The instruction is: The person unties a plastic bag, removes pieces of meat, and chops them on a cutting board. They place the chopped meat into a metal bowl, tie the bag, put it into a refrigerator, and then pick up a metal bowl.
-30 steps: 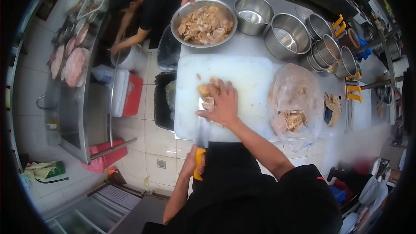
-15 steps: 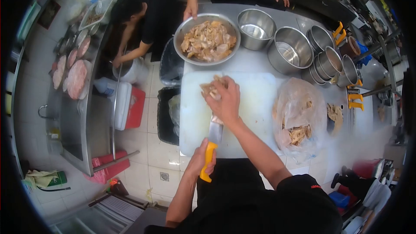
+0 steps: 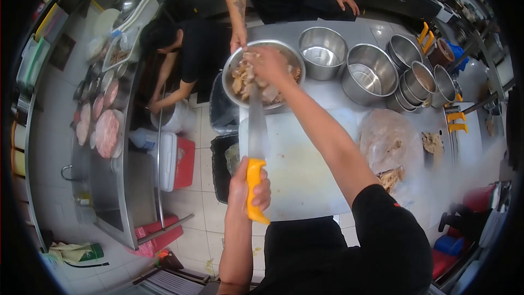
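My left hand [image 3: 250, 191] is wrapped round the yellow handle of a knife [image 3: 257, 131], whose blade points away from me over the near rim of a steel bowl [image 3: 229, 94]. The bowl holds cut meat [image 3: 241, 79]. Over the bowl is my right hand [image 3: 268, 65], its fingers curled on some meat pieces beside the blade's tip; the palm side is hidden. A white cutting board [image 3: 305, 180] lies below the bowl, with small bits on it.
A co-worker's hand [image 3: 238, 39] holds the bowl's far rim; their other hand [image 3: 346, 1] hangs at the right. Steel pots [image 3: 322, 54] stand right of the bowl, a plastic bag with meat [image 3: 390, 142] right of the board. Another person [image 3: 188, 49] bends at the left.
My right hand has moved from the board to over the bowl with the meat pieces. The knife has moved forward and left, its blade now off the board's middle.
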A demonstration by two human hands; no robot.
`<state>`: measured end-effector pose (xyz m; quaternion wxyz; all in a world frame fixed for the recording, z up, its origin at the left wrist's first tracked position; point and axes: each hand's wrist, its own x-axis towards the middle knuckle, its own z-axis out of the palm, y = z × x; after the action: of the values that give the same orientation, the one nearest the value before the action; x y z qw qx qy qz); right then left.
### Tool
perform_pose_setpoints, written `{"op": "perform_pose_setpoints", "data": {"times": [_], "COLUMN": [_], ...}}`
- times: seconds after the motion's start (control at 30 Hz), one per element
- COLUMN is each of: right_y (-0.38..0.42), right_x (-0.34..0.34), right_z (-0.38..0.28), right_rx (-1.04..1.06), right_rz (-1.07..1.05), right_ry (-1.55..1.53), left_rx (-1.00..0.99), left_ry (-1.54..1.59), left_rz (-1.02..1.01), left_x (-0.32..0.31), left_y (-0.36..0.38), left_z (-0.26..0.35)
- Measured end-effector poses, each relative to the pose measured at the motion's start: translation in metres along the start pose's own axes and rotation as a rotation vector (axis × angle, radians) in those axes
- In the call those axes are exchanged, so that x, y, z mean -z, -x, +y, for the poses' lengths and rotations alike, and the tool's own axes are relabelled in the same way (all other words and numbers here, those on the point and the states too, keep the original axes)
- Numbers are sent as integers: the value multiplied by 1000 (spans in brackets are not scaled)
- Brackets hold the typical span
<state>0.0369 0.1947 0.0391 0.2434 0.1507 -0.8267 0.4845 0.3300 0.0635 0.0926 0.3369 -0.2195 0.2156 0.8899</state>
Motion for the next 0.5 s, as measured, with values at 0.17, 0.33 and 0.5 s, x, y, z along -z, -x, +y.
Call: {"op": "perform_pose_setpoints", "data": {"times": [0.17,0.33,0.5], "right_y": [97,264,309], "right_x": [65,200,317], "right_z": [-45,-93,-66], "right_rx": [-95,-53,-483], "right_rz": [-14,27,214], "right_ry": [-19,-50,638], "left_rx": [20,0,81], "left_ry": [-67,-165,-371], "left_rz": [74,266,372], "left_x": [7,29,34], "left_y": [28,65,77], "left_z": [-14,-33,-51]}}
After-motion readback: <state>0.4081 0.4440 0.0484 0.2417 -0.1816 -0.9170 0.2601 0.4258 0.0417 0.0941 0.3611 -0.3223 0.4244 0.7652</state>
